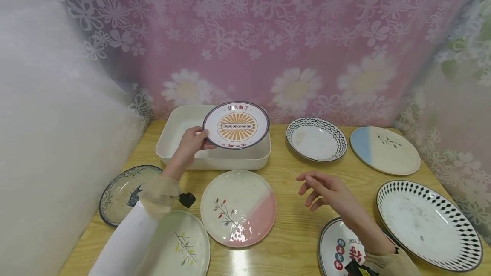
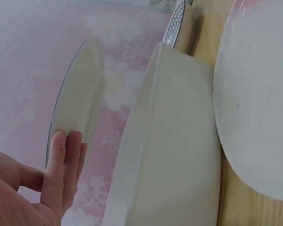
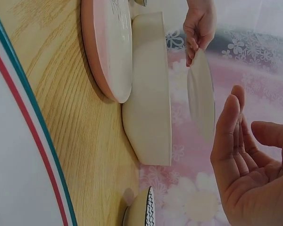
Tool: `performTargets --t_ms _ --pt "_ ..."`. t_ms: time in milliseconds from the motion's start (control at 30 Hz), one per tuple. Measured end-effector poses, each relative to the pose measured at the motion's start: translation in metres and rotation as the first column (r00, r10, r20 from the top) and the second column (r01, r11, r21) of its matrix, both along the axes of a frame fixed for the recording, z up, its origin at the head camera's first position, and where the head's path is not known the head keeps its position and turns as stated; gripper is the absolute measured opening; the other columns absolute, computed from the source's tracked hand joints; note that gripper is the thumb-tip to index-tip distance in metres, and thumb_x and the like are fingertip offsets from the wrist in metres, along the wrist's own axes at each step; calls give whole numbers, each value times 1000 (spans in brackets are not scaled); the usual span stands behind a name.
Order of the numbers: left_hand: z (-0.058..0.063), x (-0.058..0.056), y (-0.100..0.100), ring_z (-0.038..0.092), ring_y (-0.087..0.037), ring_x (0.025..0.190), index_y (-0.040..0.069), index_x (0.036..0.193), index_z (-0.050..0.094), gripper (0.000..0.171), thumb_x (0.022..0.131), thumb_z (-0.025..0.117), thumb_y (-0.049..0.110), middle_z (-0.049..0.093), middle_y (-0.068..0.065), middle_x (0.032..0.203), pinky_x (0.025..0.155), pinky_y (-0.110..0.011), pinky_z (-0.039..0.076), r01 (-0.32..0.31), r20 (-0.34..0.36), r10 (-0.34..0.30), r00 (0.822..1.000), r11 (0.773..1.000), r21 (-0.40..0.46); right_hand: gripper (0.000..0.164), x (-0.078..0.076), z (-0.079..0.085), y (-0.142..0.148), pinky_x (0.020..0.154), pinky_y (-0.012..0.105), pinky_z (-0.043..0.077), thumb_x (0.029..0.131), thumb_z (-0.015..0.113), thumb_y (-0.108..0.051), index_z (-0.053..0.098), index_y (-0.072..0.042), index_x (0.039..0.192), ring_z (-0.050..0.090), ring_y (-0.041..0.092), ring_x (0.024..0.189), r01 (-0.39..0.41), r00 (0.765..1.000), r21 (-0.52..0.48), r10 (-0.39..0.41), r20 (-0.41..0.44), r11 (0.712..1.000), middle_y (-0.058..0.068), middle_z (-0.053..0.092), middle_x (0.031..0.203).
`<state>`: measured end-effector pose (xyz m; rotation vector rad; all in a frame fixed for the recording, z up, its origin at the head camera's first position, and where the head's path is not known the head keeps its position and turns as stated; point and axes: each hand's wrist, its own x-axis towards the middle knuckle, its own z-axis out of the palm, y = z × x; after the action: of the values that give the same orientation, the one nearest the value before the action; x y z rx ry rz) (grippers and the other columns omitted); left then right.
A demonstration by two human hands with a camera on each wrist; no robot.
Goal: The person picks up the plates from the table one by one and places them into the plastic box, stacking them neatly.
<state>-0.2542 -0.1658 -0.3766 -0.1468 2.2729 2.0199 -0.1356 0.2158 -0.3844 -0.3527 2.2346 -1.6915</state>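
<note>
My left hand [image 1: 193,143] pinches the left edge of a white plate [image 1: 236,125] with a blue rim and an orange sunburst. That plate is held above the cream rectangular tub [image 1: 215,164], overlapping its right half in the head view. In the left wrist view the fingers [image 2: 58,160] lie against the plate's pale underside and the thumb is on the other face. My right hand [image 1: 326,191] hovers over the table right of the pink-and-cream plate [image 1: 238,208], fingers loosely bent and holding nothing.
At the back right stand a wavy-rimmed bowl [image 1: 316,139] and a blue-and-cream plate [image 1: 385,150]. A diamond-rimmed oval plate [image 1: 428,225] lies at right, near a plate with red characters [image 1: 333,246]. A fish plate [image 1: 126,195] and a green-leaf plate [image 1: 180,242] lie at left.
</note>
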Motion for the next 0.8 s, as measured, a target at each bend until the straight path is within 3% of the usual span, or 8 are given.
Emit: performTargets --t_ms 200,433,800 --pt "-8 -17 -3 65 -4 54 -18 133 46 37 108 40 9 61 -1 68 64 -16 58 -38 51 39 998 999 -19 44 0 -2 4 66 37 62 109 46 -30 55 6 132 69 23 75 13 1000 -5 -13 -5 1000 13 65 100" --pt "-23 -33 -4 64 -2 50 -20 134 43 38 107 41 7 61 -3 66 58 -14 56 -9 98 19 995 994 -109 46 -2 -4 9 66 36 62 110 45 -31 55 9 131 70 23 74 80 995 -15 -81 -52 997 9 66 98" --pt "-31 -40 3 64 -3 47 -23 121 53 33 105 42 3 61 -4 63 55 -13 54 62 145 -38 989 984 -165 42 -3 -9 16 66 36 62 110 44 -33 59 2 127 69 21 74 115 992 -45 -118 -55 992 5 67 96"
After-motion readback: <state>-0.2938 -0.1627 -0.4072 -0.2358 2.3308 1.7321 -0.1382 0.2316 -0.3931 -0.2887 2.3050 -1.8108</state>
